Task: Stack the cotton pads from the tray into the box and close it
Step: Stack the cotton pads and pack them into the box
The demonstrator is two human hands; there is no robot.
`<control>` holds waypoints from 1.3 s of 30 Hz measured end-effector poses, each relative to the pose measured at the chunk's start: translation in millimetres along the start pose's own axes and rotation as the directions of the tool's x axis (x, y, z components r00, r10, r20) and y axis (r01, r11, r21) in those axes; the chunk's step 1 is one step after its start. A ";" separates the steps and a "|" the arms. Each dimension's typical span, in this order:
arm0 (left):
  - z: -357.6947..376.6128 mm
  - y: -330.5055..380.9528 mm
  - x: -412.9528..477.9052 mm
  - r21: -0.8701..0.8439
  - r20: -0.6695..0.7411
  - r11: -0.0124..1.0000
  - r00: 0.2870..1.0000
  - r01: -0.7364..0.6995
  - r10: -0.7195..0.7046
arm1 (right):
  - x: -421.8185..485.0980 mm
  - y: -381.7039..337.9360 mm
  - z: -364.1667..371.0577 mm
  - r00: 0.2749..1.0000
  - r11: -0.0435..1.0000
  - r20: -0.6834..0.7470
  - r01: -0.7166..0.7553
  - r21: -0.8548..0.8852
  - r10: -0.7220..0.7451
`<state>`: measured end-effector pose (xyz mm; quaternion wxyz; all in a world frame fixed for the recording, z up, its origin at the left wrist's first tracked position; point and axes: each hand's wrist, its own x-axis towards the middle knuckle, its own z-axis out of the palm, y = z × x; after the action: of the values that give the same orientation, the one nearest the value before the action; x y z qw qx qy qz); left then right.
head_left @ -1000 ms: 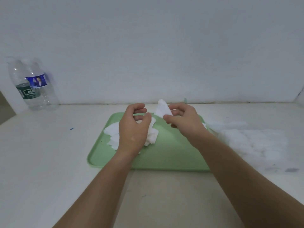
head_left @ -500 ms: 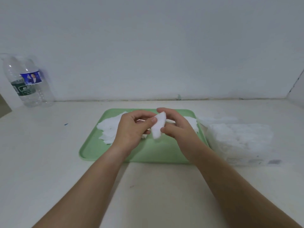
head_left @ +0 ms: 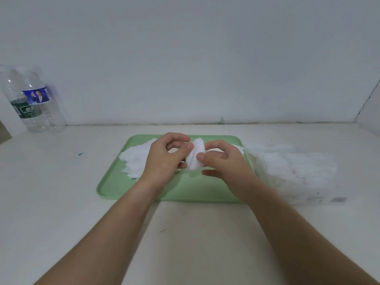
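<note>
**Operator:** Where is everything at this moment?

**Guide:** Your left hand (head_left: 164, 159) and your right hand (head_left: 224, 161) both pinch a small bundle of cotton pads (head_left: 196, 155), thumb on the near side and curled fingers behind. You hold it on edge, above the middle of the green tray (head_left: 185, 192). More loose pads (head_left: 135, 159) lie on the tray's left part, partly behind your left hand. The clear box (head_left: 296, 171) stands on the table just beside the tray's right edge, and there are already pads inside. I cannot tell how its lid stands.

**Operator:** How do I do this step well?

**Guide:** I think you are squaring the bundle. Press gently, because the pads are soft and can bend or slip out sideways. Bring the edges level before you carry it to the right, and put it into the box flat against the pads that are there.

**Operator:** What is different from before?

**Guide:** One second ago your right hand alone held a pad, raised near the far edge, and your left hand was curled over the pile. Half a second ago the hands had already met on the pads, which leaned more. Now the bundle stands straighter between your hands.
</note>
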<state>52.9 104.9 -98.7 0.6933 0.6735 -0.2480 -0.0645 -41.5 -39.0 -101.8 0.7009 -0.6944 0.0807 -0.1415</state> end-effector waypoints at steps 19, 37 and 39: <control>-15.9 0.3 9.8 -0.270 -0.077 0.941 0.969 0.206 -0.234 | 83.6 -27.4 -27.8 0.939 0.706 -0.325 -0.156 -0.691 -0.111; -16.1 -2.8 11.7 -0.243 -0.093 0.941 0.961 0.234 -0.262 | 120.3 -24.9 -19.3 1.000 0.495 0.013 -0.002 -0.869 0.027; -16.5 -1.8 11.9 -0.265 -0.115 0.938 0.958 0.225 -0.262 | 108.3 -36.0 -13.5 0.992 0.721 -0.061 0.040 -0.692 -0.113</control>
<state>70.8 114.6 -96.9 0.7756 0.6094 -0.1003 -0.1304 53.8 -85.3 -57.2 0.3813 -0.8999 0.1333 -0.1642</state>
